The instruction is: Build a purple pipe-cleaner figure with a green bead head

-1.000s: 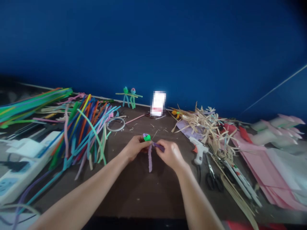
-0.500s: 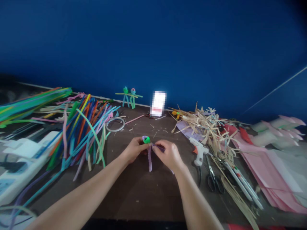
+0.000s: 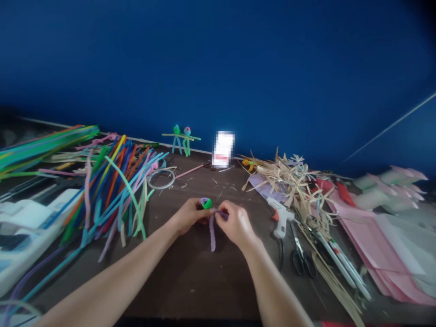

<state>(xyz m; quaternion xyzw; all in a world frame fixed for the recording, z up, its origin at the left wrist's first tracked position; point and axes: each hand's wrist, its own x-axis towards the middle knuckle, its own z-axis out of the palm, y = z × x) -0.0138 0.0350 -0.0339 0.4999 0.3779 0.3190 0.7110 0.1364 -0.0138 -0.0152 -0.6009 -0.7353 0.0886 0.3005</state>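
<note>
Between my hands is a small pipe-cleaner figure [image 3: 206, 204] with a green and lilac rounded top. A lilac pipe cleaner [image 3: 213, 234] hangs down from it, its lower end loose. My left hand [image 3: 190, 215] is closed, thumb and fingers pinching the figure just below its green top. My right hand [image 3: 234, 222] is closed too, its fingertips gripping a purple pipe cleaner [image 3: 221, 212] close beside the figure. The fingertips of both hands almost meet. Where the purple piece joins the figure is hidden by my fingers.
Loose coloured pipe cleaners [image 3: 112, 190] and a white power strip [image 3: 30, 245] lie left. Two finished figures [image 3: 181, 140] stand by the wall near a blurred-out bright screen [image 3: 223, 149]. Rightward are a glue gun [image 3: 282, 217], scissors [image 3: 301, 259], dried strips [image 3: 293, 181] and pink paper [image 3: 371, 245].
The view has shifted slightly. My left hand still pinches the figure, and my right fingers have moved a little on the purple pipe cleaner. Its loose end below my right hand no longer shows.
</note>
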